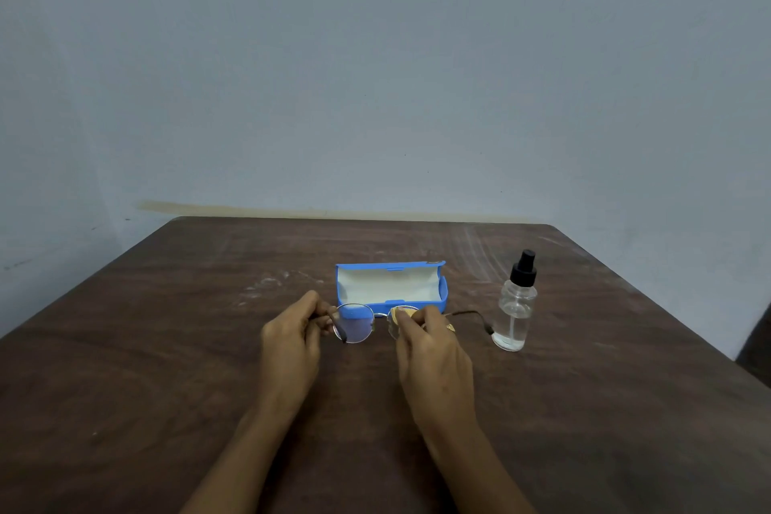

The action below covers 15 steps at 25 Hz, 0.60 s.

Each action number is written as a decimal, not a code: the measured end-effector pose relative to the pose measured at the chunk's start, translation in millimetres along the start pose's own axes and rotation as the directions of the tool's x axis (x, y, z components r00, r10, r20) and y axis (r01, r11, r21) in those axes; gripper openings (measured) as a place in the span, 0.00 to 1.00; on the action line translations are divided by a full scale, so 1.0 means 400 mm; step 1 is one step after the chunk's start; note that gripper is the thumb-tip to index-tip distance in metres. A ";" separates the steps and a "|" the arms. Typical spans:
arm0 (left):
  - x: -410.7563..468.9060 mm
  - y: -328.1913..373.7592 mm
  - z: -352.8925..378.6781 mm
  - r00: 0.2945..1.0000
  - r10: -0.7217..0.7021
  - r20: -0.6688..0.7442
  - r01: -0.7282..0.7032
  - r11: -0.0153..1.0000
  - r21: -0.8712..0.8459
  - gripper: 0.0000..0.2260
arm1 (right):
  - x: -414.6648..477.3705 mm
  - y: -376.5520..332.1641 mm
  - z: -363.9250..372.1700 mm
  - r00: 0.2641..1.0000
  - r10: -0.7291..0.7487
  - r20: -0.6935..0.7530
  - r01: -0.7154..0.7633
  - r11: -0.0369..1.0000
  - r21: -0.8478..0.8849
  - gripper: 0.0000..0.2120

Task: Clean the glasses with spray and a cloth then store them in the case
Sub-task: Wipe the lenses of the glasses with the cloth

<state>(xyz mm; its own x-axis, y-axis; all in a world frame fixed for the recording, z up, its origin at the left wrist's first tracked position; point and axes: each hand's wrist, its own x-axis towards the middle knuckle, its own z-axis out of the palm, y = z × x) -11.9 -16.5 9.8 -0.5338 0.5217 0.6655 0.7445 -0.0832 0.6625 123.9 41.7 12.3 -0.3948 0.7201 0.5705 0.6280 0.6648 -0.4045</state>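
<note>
Head view: glasses [354,323] mid-counter [167,346], just before the open case [390,284].
Left hand [292,342]: fingers pinch the left hinge end.
Right hand [434,351]: fingers pinch cloth [406,314] onto right lens.
Risk: temple tip sits near spray bottle [515,309]; a wide wipe could topple it.
Risk: hard rubbing may bend the thin frame.

It looks like a plain room indoors. A scuffed dark brown wooden counter [167,346] lies under the fingers [313,303]. A bare pale blue-grey painted wall [375,54] stands well past them.
</note>
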 end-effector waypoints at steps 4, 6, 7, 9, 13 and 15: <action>0.008 -0.018 0.003 0.995 -0.063 -0.082 0.064 0.998 0.019 0.08 | -0.010 -0.010 -0.007 0.996 -0.079 -0.051 0.081 0.996 0.044 0.09; 0.009 -0.023 0.004 0.993 -0.082 -0.089 0.084 0.996 0.012 0.08 | -0.012 -0.009 -0.010 0.994 -0.093 -0.059 0.095 0.995 0.040 0.09; 0.009 -0.024 0.004 0.992 -0.091 -0.092 0.092 0.996 0.006 0.08 | -0.011 -0.006 -0.010 0.994 -0.091 -0.057 0.093 0.995 0.029 0.08; 0.010 -0.027 0.004 0.990 -0.101 -0.101 0.102 0.995 0.000 0.10 | -0.009 -0.003 -0.006 0.999 -0.042 -0.020 0.042 0.999 0.010 0.07; 0.007 -0.016 0.001 0.998 -0.052 -0.020 0.052 0.999 0.000 0.11 | -0.001 0.011 0.006 0.993 0.097 0.068 -0.093 0.994 -0.054 0.12; 0.003 -0.006 0.000 1.000 -0.011 0.018 0.011 1.000 -0.011 0.18 | 0.004 0.016 0.003 0.987 0.142 0.078 -0.132 0.984 -0.120 0.13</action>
<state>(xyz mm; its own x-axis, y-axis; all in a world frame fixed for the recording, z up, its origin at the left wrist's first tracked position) -14.4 -15.5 8.9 -0.5344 0.5379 0.6520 0.7340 -0.0872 0.6735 126.6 47.2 9.8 -0.3532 0.8204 0.4497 0.7505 0.5355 -0.3874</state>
